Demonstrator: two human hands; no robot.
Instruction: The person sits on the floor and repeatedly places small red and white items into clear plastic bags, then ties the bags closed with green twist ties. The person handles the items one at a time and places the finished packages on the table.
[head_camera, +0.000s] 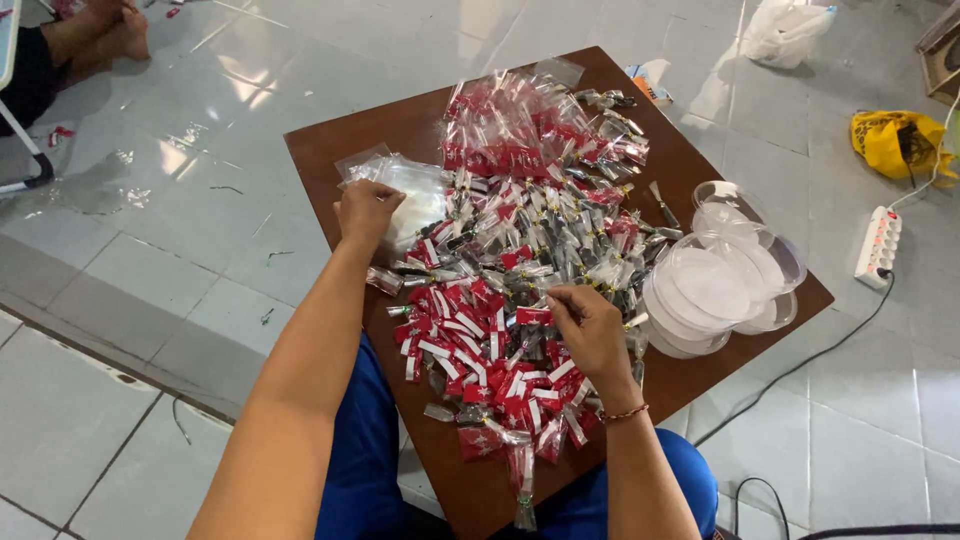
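While you are sitting at the low brown worktop (330, 150), this is how things are lying:

Left hand: your left hand (366, 210) is resting knuckles-up on the stack of clear plastic bags (415, 190) at the far left of the worktop; the fingers are curled under, and you cannot tell from here whether they are pinching a bag or only pressing on it.

Right hand: your right hand (590, 325) is closing its fingertips on one small red-labelled packet (533, 316) in the middle of the heap.

Packets: a large heap of small clear packets with red header cards (500, 270) is covering most of the worktop, from the far edge down to the near corner between your knees.

Sorted part: nearest you, the packets near your right wrist (500, 385) are lying flatter and partly fanned out, red cards showing; farther off they are lying jumbled.

Containers: a cluster of clear round plastic tubs and lids (715, 280) is sitting at the right edge, just beside the heap; they are looking empty.

Progress, as a judgement: you seem to be early on, with nearly all the packets loose on the worktop and nothing visibly packed into bags or tubs.

Surroundings: a yellow bag (890, 140) and a white power strip (878, 245) are lying on the tiled floor (150, 300); another person's bare feet (110, 30) are showing at top left.
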